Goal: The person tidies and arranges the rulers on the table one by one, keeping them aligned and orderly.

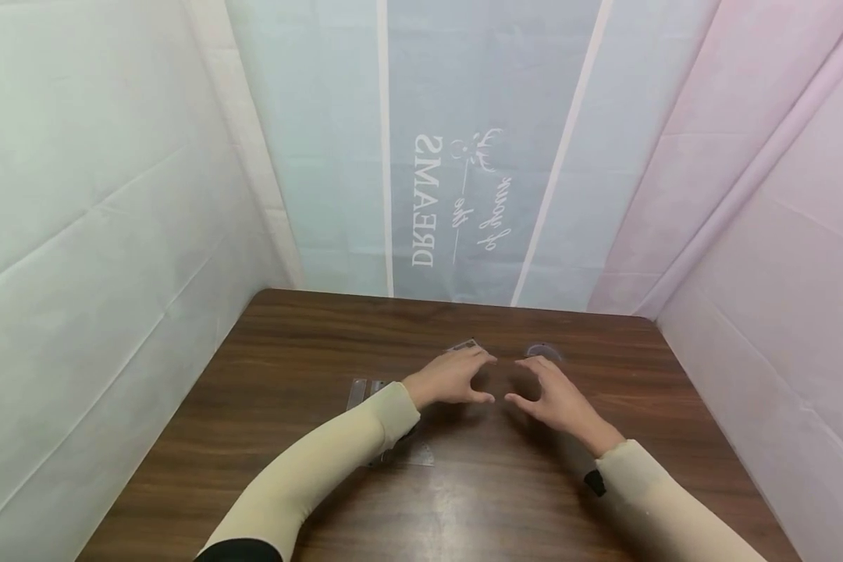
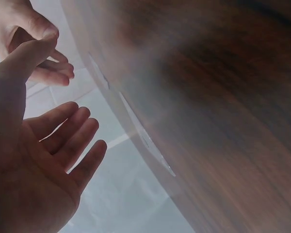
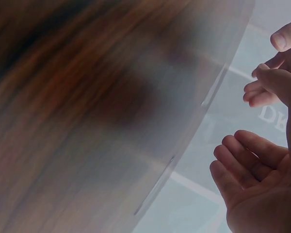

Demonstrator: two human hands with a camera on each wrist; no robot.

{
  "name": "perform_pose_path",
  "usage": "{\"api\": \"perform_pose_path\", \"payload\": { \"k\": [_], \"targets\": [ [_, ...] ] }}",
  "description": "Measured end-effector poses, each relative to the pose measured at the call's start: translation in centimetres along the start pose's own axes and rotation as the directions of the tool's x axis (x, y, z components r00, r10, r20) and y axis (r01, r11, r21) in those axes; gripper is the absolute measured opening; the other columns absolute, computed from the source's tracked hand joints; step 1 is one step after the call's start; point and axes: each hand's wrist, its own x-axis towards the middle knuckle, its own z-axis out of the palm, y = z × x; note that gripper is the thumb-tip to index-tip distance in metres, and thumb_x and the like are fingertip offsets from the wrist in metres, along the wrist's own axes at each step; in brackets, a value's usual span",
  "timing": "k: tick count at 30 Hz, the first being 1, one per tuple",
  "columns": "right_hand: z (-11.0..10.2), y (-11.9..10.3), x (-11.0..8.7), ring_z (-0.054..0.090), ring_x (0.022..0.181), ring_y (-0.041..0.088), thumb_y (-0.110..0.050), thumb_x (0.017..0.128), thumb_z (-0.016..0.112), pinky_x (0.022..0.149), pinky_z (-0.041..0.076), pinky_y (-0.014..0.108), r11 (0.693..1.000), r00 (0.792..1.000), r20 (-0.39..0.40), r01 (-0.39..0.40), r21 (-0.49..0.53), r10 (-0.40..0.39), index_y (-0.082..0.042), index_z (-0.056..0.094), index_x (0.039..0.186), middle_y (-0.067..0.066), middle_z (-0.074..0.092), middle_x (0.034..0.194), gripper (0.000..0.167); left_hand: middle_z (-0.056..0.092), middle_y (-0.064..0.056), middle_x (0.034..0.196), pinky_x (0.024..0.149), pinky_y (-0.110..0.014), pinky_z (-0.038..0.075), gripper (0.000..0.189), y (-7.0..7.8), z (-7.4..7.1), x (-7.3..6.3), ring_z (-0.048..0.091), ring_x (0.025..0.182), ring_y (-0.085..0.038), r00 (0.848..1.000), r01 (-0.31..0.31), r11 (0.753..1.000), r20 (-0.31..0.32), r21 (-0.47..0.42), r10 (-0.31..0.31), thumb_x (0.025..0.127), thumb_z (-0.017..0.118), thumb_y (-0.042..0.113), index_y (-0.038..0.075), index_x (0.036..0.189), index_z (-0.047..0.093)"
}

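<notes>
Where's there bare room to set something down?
On the table, between the right sleeve and right curtain; also left, between the clear strip and left curtain. It's crowded around the left sleeve, where clear plastic pieces lie.

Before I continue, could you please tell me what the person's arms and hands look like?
The left sleeve and right sleeve are plain cream, each ending in a cuff at the wrist. A black band borders the left sleeve at the picture's bottom; a small black piece shows beneath the right cuff. The left hand and right hand wear no gloves.
</notes>
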Motion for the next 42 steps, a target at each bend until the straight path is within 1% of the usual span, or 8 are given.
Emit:
{"api": "perform_pose_path", "payload": {
  "k": [4,9,12,20,24,32,38,42],
  "targets": [
    [-0.5,1.0,0.3,0.053,0.138,0.049,-0.039,0.094,0.086,0.105,0.050,0.067,1.000,1.000,-0.006,-0.006,0.004,0.006,0.004,0.054,0.150,0.029,0.054,0.151,0.078,0.053,-0.002,0.158,0.123,-0.041,0.039,0.077,0.1,-0.1,1.2,0.050,0.147,-0.019,1.000,0.014,1.000,0.011,-0.004,-0.014,0.098,0.075,0.056,0.014,0.158,0.052],
    [-1.0,2.4,0.6,0.053,0.137,0.050,-0.036,0.095,0.086,0.106,0.048,0.068,1.000,1.000,-0.022,-0.020,0.022,0.020,0.007,0.054,0.149,0.029,0.054,0.149,0.076,0.053,-0.001,0.158,0.128,-0.041,0.032,0.077,-0.1,0.6,2.6,0.051,0.147,-0.017,0.999,0.031,0.999,0.019,-0.008,-0.031,0.098,0.075,0.057,0.015,0.159,0.051],
    [-1.4,3.4,0.8,0.054,0.134,0.050,-0.034,0.094,0.087,0.106,0.048,0.068,0.999,0.999,-0.034,-0.034,0.022,0.034,0.008,0.054,0.148,0.029,0.055,0.146,0.075,0.053,-0.001,0.158,0.128,-0.040,0.031,0.078,-0.1,0.8,3.4,0.050,0.147,-0.018,0.999,0.041,0.999,0.018,-0.009,-0.041,0.098,0.075,0.057,0.015,0.160,0.050],
    [-2.0,6.6,1.6,0.054,0.132,0.052,-0.034,0.095,0.086,0.107,0.045,0.070,0.992,0.993,-0.038,-0.108,0.061,0.110,0.009,0.053,0.148,0.031,0.054,0.144,0.076,0.048,0.000,0.163,0.120,-0.040,0.043,0.083,0.3,0.7,5.5,0.051,0.147,-0.020,0.997,0.071,0.997,0.030,0.014,-0.071,0.098,0.073,0.061,0.017,0.163,0.046],
    [-2.3,7.7,1.7,0.054,0.130,0.052,-0.034,0.095,0.086,0.106,0.045,0.070,0.991,0.992,-0.042,-0.120,0.054,0.123,0.011,0.053,0.147,0.033,0.054,0.142,0.077,0.048,0.000,0.163,0.118,-0.041,0.046,0.083,0.5,0.9,6.5,0.052,0.146,-0.021,0.997,0.070,0.997,0.028,0.020,-0.071,0.098,0.073,0.062,0.018,0.163,0.046],
    [-3.0,9.0,2.3,0.045,0.137,0.058,-0.034,0.095,0.085,0.111,0.039,0.073,0.984,0.986,0.010,-0.164,0.067,0.164,0.015,0.047,0.149,0.039,0.046,0.149,0.082,0.048,-0.001,0.163,0.119,-0.034,0.043,0.084,0.9,0.9,8.0,0.051,0.146,-0.018,0.997,0.067,0.997,0.041,0.031,-0.068,0.098,0.072,0.061,0.016,0.163,0.044],
    [-2.9,10.0,2.8,0.047,0.136,0.058,-0.034,0.096,0.085,0.111,0.040,0.072,0.986,0.987,0.054,-0.155,0.061,0.152,0.014,0.050,0.148,0.039,0.047,0.149,0.079,0.049,0.000,0.162,0.119,-0.035,0.043,0.084,1.0,1.4,8.8,0.051,0.146,-0.017,0.994,0.092,0.995,0.057,0.033,-0.094,0.099,0.070,0.063,0.017,0.164,0.044],
    [-2.8,10.5,3.2,0.047,0.136,0.057,-0.037,0.096,0.084,0.110,0.041,0.072,0.987,0.986,0.083,-0.147,0.069,0.141,0.014,0.048,0.149,0.039,0.046,0.149,0.082,0.050,0.000,0.161,0.118,-0.035,0.044,0.083,0.9,1.6,8.9,0.052,0.144,-0.018,0.991,0.114,0.993,0.071,0.029,-0.116,0.098,0.070,0.063,0.018,0.163,0.045]
  ]
}}
